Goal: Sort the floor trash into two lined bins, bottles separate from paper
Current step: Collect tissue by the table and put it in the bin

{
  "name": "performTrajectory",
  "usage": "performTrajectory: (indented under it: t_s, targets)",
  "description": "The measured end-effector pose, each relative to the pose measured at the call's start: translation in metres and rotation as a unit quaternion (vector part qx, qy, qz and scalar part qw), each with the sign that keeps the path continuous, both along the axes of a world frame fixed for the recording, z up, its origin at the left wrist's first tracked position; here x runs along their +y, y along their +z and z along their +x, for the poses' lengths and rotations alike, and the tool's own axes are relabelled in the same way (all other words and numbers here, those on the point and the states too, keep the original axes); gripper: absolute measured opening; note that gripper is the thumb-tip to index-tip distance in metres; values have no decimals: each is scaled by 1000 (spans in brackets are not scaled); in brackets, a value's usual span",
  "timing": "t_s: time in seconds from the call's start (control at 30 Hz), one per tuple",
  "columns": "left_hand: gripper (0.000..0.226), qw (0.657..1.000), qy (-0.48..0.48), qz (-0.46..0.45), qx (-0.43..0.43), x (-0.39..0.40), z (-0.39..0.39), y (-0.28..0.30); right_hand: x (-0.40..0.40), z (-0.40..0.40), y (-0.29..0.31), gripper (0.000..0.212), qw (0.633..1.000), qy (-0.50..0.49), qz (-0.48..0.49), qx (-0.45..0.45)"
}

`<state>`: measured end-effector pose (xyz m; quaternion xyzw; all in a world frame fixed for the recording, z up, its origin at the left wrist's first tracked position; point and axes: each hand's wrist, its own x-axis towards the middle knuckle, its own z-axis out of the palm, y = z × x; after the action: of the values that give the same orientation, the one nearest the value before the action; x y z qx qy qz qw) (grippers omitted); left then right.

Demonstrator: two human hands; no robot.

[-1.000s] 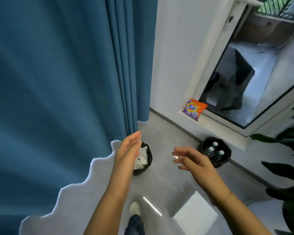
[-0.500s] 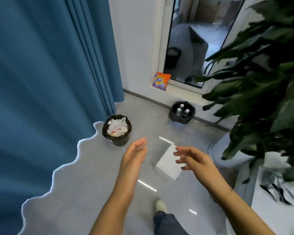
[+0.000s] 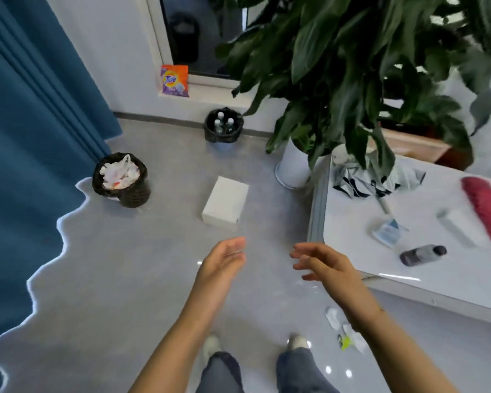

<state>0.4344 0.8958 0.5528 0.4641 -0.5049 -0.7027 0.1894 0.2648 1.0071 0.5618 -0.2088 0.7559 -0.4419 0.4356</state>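
Note:
Two dark lined bins stand on the grey floor. The near-left bin (image 3: 131, 194) beside the blue curtain holds crumpled white paper (image 3: 116, 173). The far bin (image 3: 210, 134) by the wall holds clear bottles (image 3: 223, 123). A few scraps of trash (image 3: 343, 330), white with a yellow-green bit, lie on the floor by my right forearm. My left hand (image 3: 221, 268) and my right hand (image 3: 323, 265) hover over the floor, fingers relaxed, holding nothing.
A white box (image 3: 226, 204) lies on the floor ahead. A white table (image 3: 437, 268) at right carries a dark bottle (image 3: 423, 254), a pink duster (image 3: 485, 205) and small items. A large potted plant (image 3: 352, 66) overhangs it. A detergent bag (image 3: 175, 80) leans on the sill.
The view has pulled back and swung right, so both bins lie farther off and the table and floor scraps have come into sight. Both hands stay held out and holding nothing.

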Motion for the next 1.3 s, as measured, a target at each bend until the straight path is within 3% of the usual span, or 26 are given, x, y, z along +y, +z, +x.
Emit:
performTrajectory:
  t_s: [0.3,0.5,0.63,0.83,1.13,1.3]
  targets:
    - [24,997,-60,-1,-55,161,-113,-40,182,-101,-40,21,999,-41,20,-10]
    - [26,996,-53,24,-61,274,-194,-67,294,-183,-65,25,997,-6,68,23]
    - [28,994,-73,21,-78,311,-211,-92,326,-211,-78,22,992,29,117,37]
    - [31,985,-90,44,-144,340,-205,-153,336,-228,-123,24,964,76,199,156]
    - [46,942,-181,-46,-280,406,-248,-273,354,-290,-256,47,924,209,304,104]
    - [62,926,-163,-27,-340,456,-306,-392,368,-352,-388,51,898,275,328,98]
